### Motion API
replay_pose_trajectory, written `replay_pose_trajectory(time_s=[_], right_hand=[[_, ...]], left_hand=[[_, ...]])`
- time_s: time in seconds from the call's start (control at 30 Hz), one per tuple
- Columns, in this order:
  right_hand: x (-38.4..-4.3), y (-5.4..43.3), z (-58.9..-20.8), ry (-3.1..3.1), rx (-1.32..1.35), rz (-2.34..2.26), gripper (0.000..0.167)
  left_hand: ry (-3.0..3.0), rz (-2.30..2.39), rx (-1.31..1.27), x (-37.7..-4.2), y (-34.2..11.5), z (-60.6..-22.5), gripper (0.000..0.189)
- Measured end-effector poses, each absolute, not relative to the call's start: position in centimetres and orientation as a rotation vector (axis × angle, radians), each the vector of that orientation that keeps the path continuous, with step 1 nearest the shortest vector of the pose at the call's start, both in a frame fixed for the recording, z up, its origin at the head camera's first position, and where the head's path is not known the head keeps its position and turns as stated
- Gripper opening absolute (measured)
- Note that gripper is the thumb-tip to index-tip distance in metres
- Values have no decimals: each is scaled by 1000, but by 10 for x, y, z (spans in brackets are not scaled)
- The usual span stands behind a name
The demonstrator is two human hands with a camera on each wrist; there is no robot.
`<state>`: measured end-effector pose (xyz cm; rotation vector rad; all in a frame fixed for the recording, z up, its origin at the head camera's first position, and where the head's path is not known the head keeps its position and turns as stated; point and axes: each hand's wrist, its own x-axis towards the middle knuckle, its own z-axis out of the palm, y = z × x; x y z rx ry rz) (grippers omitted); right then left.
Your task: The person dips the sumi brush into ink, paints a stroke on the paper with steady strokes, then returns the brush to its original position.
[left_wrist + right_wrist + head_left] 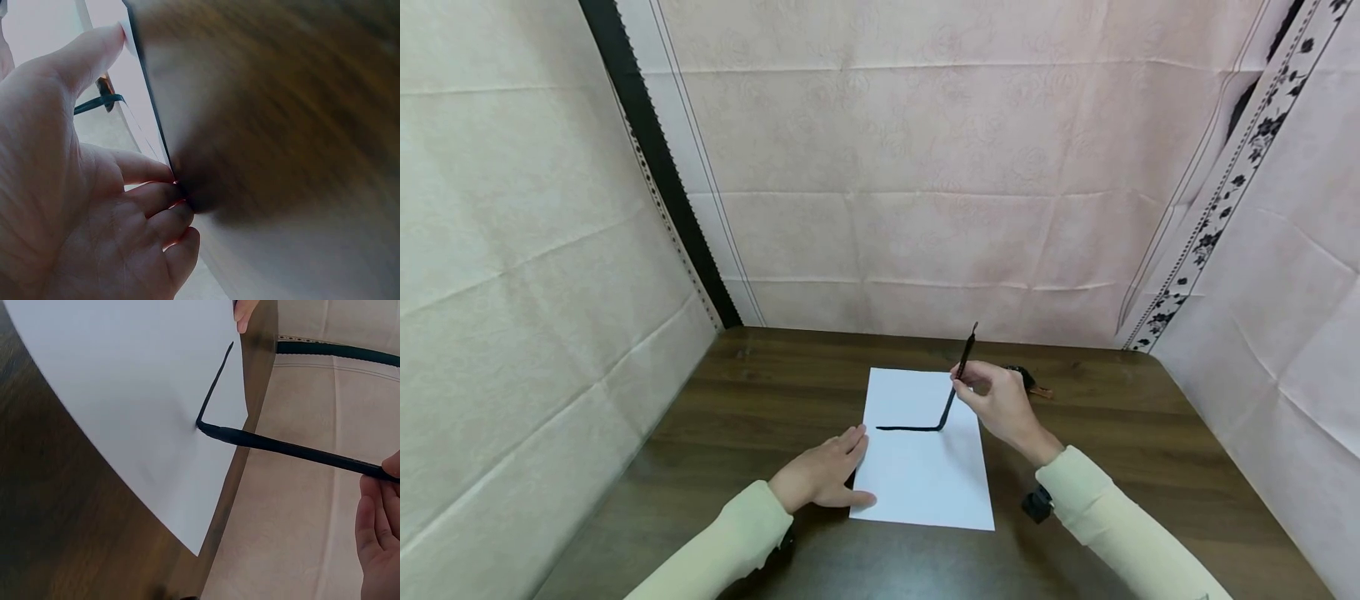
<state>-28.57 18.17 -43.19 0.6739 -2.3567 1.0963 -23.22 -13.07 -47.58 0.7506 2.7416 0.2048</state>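
My right hand (1002,406) pinches a dark paintbrush (294,449) partway up its handle, the brush leaning with its tip on a sheet of white paper (917,479). From that tip a thin black painted line (906,428) runs left across the sheet. In the right wrist view the thumb and fingers (375,512) hold the handle at the right edge. My left hand (827,472) lies at the paper's left edge, thumb and fingertips resting on it. The left wrist view shows this hand (81,175) from the palm side, its fingers fairly straight.
The paper lies on a dark brown wooden table (715,450). Behind my right hand is a small dark object (1021,375) with a brownish end. Pale cloth (925,200) hangs behind the table and at both sides.
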Motion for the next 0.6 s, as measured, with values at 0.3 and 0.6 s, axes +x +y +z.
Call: replay_pose_trajectory(time_s=[0.3,0.6], right_hand=[[-286,192,-428,-2372,675,1056,11],[-283,204,-423,-2400,629,1005,12]], left_hand=[[2741,201,763,-233,-130,-476,100],[2742,194,767,-233,-131,-477,100]])
